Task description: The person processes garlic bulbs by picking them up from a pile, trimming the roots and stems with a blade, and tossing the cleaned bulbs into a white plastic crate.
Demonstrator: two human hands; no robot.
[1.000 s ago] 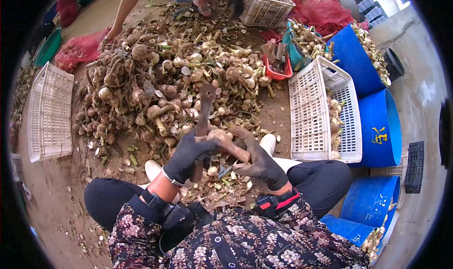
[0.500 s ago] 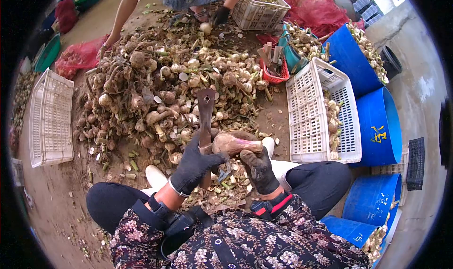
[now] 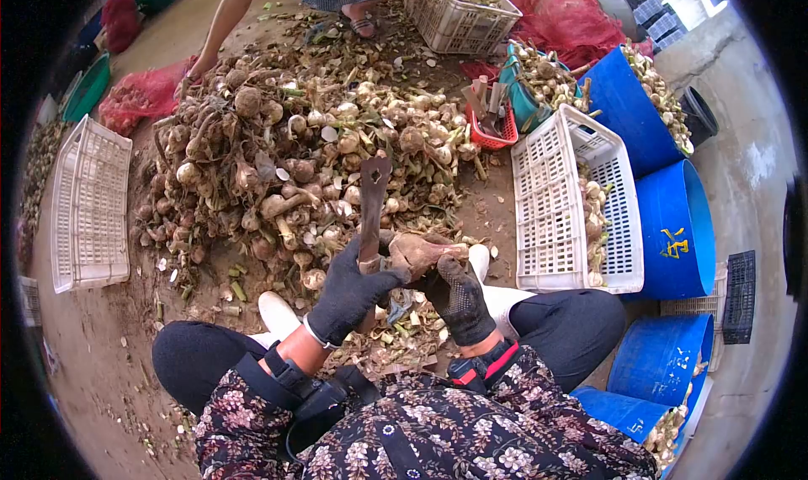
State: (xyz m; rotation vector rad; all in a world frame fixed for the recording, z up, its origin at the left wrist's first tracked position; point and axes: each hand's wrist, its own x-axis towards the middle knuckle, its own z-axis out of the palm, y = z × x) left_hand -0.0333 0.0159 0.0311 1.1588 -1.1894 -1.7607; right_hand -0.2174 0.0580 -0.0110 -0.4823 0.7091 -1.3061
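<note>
My left hand (image 3: pixel 352 293), in a dark glove, is closed around a flat, rusty-brown knife (image 3: pixel 372 206) that points upward and has a hole near its top end. The left thumb reaches to the side of a soil-stained garlic bulb (image 3: pixel 412 254). My right hand (image 3: pixel 465 305), also gloved, grips that bulb from below, near its stem, which points right. Part of the bulb's underside is hidden by the fingers. Just beyond both hands spreads a large heap of garlic (image 3: pixel 244 173) with stems and roots on.
White crates stand at left (image 3: pixel 94 202) and right (image 3: pixel 543 206). Blue barrels (image 3: pixel 673 228) line the right side. A red basket (image 3: pixel 497 139) holds several tools. Opposite, a person's leg (image 3: pixel 227 21) is beside the heap. Cut stems (image 3: pixel 238 291) litter the floor.
The bulb has turned in my hands, its underside tilting toward me, and my right thumb has shifted up its stem. The other person's gloved hand and a pale bulb have left view.
</note>
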